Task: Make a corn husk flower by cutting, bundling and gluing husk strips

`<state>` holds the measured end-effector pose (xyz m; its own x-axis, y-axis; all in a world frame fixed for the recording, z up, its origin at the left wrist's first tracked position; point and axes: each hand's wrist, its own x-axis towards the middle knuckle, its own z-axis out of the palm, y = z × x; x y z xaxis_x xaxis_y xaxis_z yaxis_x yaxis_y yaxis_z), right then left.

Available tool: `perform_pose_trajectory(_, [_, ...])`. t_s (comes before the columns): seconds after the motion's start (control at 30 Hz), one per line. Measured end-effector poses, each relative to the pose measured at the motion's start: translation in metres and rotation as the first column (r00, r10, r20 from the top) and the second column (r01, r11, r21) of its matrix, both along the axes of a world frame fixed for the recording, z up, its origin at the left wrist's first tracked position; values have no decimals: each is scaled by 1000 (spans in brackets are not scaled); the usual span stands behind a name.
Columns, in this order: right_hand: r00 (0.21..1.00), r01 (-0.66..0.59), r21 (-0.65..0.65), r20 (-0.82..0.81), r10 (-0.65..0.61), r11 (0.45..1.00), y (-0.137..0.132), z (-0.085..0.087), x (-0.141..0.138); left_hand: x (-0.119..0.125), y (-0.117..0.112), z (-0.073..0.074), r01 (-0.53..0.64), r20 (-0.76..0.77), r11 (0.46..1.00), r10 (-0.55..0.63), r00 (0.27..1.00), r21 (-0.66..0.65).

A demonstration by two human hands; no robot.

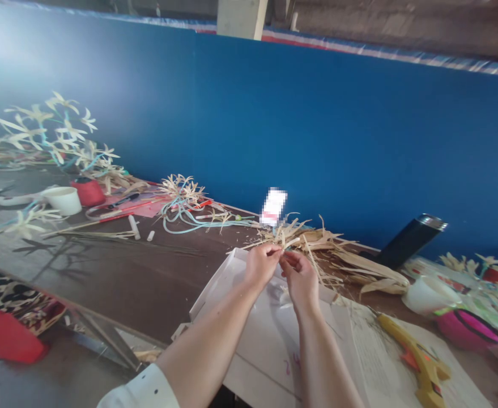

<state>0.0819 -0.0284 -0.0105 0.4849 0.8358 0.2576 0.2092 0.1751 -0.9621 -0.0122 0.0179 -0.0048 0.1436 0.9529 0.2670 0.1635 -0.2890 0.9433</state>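
My left hand [262, 264] and my right hand [299, 276] meet over a shallow white cardboard tray [215, 289] on the dark table. Both have their fingers pinched together on a thin pale husk strip [283, 246] held between them. Just behind the hands lies a pile of dried corn husks [337, 249]. Exactly how the strip is folded is too small to tell.
A yellow glue gun [418, 360] lies on papers at the right, near a white cup [427, 294] and a pink object [465, 328]. A black flask [408, 241] leans by the blue wall. Husk flowers [57, 133], a white bowl [64, 199] and red spool [88, 191] stand left.
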Motion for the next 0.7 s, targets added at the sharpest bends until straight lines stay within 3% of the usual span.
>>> perform_pose_trajectory(0.37, [999,37,-16,-21,-38,999,-1,2,0,-1,-3,7,-35,-31,999,37,999,41])
perform_pose_trajectory(0.7, [997,68,-25,-41,-69,997,-2,5,-3,-1,-2,9,-4,82,1000,7,997,-30])
